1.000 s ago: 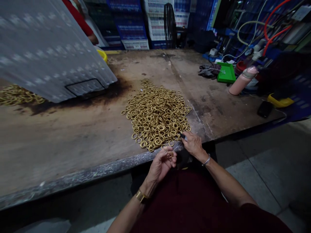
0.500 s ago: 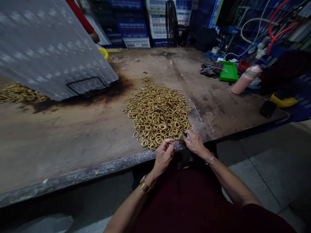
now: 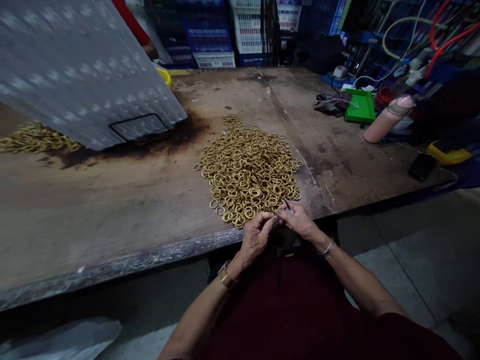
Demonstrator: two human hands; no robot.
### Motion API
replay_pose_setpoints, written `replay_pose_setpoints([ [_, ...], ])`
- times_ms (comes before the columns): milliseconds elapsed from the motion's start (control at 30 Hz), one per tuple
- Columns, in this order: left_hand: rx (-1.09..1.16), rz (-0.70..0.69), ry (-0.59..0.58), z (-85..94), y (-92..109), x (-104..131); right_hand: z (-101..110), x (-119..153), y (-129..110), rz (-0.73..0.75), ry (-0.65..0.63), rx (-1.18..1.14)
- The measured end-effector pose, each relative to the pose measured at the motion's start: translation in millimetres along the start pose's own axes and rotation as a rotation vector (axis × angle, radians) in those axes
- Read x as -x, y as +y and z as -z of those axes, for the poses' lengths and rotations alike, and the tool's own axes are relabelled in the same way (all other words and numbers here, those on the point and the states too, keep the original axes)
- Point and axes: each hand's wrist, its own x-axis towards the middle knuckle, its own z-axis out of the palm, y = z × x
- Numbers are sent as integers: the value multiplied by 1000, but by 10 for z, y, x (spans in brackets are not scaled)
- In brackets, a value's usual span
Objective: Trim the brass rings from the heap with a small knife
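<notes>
On the stained bench [image 3: 123,200], gold-coloured rings [image 3: 249,172] lie broadly heaped; just before them, the left hand [image 3: 255,234] pinches 1 ring [image 3: 275,218], while the curled right hand [image 3: 299,221] grips a dark-tipped tool [image 3: 288,206].

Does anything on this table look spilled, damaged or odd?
Yes: a dark brown stain marks the tabletop beside the lower edge of the grey ribbed object, against paler surface nearby. Whether it is a spill or scorching, I cannot tell. Nothing odd stands out in the ring pile.
</notes>
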Motion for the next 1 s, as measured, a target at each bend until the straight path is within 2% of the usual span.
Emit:
replay_pose_setpoints([
  [133, 125, 141, 18, -9, 66, 36, -35, 43, -21, 88, 38, 159],
  [267, 351, 383, -86, 27, 134, 64, -63, 27, 28, 96, 34, 175],
  [400, 567, 482, -118, 42, 161, 79, -79, 16, 53, 89, 22, 163],
  [567, 656, 516, -75, 13, 152, 99, -79, 36, 34, 95, 43, 127],
  [700, 614, 502, -23, 0, 128, 121, -72, 78, 106, 189, 139, 342],
  [833, 555, 466, -21, -9, 95, 137, -83, 142, 190, 312, 53, 648],
  [1000, 537, 439, -32, -7, 84, 159, -111, 188, 166, 329, -5, 836],
])
